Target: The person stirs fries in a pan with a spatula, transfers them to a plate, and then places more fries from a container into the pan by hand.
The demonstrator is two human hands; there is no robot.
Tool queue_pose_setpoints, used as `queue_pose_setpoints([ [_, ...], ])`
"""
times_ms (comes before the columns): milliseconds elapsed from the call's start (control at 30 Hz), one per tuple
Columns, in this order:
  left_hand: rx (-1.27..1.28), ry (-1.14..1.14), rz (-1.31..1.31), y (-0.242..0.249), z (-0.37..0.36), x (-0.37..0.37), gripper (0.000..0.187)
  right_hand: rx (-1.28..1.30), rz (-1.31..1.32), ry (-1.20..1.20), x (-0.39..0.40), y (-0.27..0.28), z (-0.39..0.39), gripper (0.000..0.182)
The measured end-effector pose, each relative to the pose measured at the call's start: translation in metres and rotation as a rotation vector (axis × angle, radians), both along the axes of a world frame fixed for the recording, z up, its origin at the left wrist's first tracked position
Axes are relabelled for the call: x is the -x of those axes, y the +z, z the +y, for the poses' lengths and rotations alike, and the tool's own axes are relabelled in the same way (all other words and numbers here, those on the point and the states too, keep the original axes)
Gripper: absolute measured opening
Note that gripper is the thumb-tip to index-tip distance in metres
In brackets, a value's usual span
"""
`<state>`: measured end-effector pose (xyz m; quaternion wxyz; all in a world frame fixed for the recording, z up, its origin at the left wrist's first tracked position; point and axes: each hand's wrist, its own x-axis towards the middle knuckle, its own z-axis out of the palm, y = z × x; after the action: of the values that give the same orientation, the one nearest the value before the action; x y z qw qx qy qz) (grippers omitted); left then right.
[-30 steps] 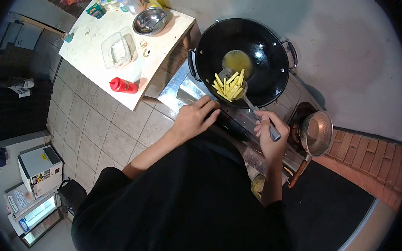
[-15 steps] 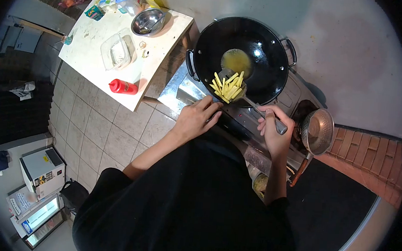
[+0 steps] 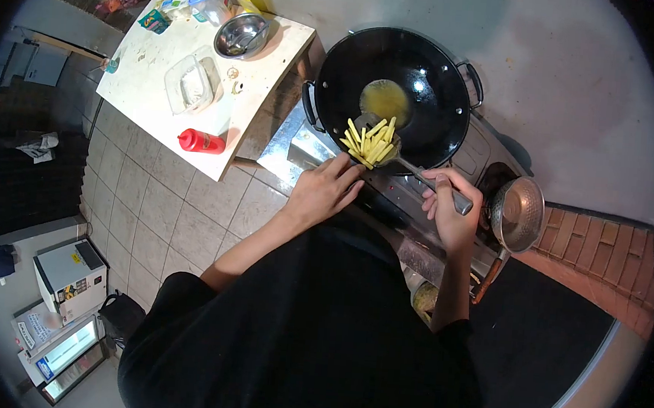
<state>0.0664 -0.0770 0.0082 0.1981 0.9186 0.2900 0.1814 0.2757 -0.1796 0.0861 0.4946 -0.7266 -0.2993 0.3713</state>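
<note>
A black wok (image 3: 435, 71) sits on the stove with yellow oil (image 3: 385, 102) pooled inside. Cut potato strips (image 3: 371, 142) are heaped near the wok's front edge. My right hand (image 3: 454, 205) is closed round the grey handle of a metal spatula (image 3: 413, 168), whose head lies partly hidden under the strips. My left hand (image 3: 327, 187) rests at the stove's front edge, just below the wok. Its fingers are bent together there, and what they grip, if anything, is hidden.
A hammered metal pan (image 3: 520, 214) stands at the stove's right. On the white table (image 3: 142, 77) are a red squeeze bottle (image 3: 201, 141), a clear plastic container (image 3: 189, 84) and a steel bowl (image 3: 242, 36). A shiny metal surface (image 3: 301, 145) borders the wok's left.
My right hand and the spatula handle have shifted slightly right. My left hand has edged a little to the right. The potato strips stay in nearly the same place.
</note>
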Motion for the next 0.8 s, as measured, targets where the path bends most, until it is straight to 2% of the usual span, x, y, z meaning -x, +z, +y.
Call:
queue_pose_setpoints([
  [200,-0.051,-0.002,-0.041,-0.002,0.001,-0.003,0.027,-0.006,0.015,0.011,-0.003,-0.002,0.000,0.019],
  [367,-0.148,-0.043,-0.194,0.011,-0.002,0.012,0.017,0.009,0.010,-0.020,-0.004,-0.002,-0.001,0.020],
  [500,-0.208,-0.017,-0.095,0.009,-0.007,0.033,0.020,0.012,0.023,-0.015,-0.006,-0.001,-0.002,0.021],
  [633,-0.353,-0.030,-0.150,0.007,-0.008,0.037,0.019,0.021,0.006,-0.004,-0.006,0.000,0.000,0.022],
  [733,-0.461,-0.089,-0.147,-0.001,0.002,0.039,0.022,0.002,-0.006,0.036,-0.007,0.001,0.003,0.022],
  [800,-0.479,-0.216,-0.046,0.001,0.014,0.034,0.027,0.024,0.016,0.035,-0.007,0.004,0.004,0.023],
])
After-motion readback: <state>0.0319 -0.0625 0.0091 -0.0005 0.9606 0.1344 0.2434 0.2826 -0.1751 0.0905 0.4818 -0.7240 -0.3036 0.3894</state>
